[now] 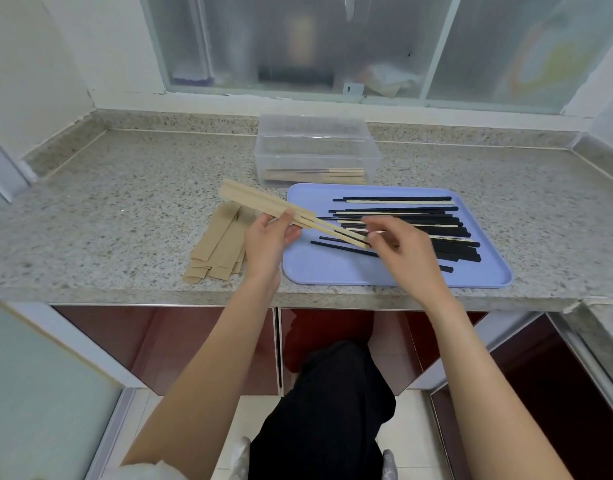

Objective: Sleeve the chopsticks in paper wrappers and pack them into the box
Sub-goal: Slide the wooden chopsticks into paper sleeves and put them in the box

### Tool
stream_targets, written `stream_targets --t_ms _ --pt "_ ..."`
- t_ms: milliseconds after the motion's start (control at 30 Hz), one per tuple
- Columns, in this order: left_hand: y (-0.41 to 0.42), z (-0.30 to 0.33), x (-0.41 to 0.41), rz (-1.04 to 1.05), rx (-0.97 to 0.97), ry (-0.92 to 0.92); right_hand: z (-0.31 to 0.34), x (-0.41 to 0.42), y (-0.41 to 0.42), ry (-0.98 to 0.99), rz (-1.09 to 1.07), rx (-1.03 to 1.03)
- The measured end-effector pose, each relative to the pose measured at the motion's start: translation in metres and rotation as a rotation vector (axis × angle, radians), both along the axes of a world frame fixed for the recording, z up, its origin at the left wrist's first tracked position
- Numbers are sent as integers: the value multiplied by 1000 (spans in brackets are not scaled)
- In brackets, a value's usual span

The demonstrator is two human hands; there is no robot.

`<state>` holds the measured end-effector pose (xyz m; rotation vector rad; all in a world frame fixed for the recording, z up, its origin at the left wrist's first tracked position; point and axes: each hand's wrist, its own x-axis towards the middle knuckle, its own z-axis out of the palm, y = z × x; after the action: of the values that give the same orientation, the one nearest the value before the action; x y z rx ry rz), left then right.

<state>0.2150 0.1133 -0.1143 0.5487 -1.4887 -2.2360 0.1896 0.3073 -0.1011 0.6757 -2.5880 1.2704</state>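
My left hand (268, 237) grips a brown paper wrapper (253, 201) that slants up to the left above the counter. A pair of light wooden chopsticks (336, 232) sticks out of its lower end. My right hand (400, 245) pinches the free ends of that pair over the blue tray (332, 270). Several black and light chopsticks (419, 223) lie loose on the tray. A stack of flat paper wrappers (216, 247) lies on the counter left of the tray. Behind the tray stands a clear plastic box (315, 150) with a few sleeved chopsticks (318, 174) inside.
The speckled stone counter (125, 202) runs to a raised back ledge under a frosted window (298, 46). A wall closes the left side. The counter's front edge lies just below the tray, with red cabinet fronts (194, 344) and my knee beneath.
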Motion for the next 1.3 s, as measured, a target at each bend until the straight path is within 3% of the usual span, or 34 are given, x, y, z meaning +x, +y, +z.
stream_targets --t_ms 133,233,467,633,767,867,967,1100,1167,1300 --pt "-13 2 0 89 54 25 -8 7 24 -227 -222 -317" --pt "-10 0 -1 116 76 37 -16 17 15 -406 -157 -513" --pt "6 -6 -6 94 97 50 -26 24 -24 -338 76 -315" --pt "3 -2 -11 101 63 46 -26 21 -31 -143 -1 -66" --pt "-1 5 -18 64 -10 44 -14 4 -26 -68 -143 -189" --pt "-2 18 -37 9 -87 55 -2 -21 -25 -234 -148 -399" --pt "-17 30 -66 -49 -361 28 7 -57 -20 -312 -221 -512" --pt "-52 46 -107 10 -886 -11 23 -122 -8 -148 -391 -507" --pt "-70 49 -126 37 -1136 -26 32 -159 -5 -43 -435 -360" --pt "-94 43 -158 -124 -1475 -68 43 -220 -19 40 -414 -24"
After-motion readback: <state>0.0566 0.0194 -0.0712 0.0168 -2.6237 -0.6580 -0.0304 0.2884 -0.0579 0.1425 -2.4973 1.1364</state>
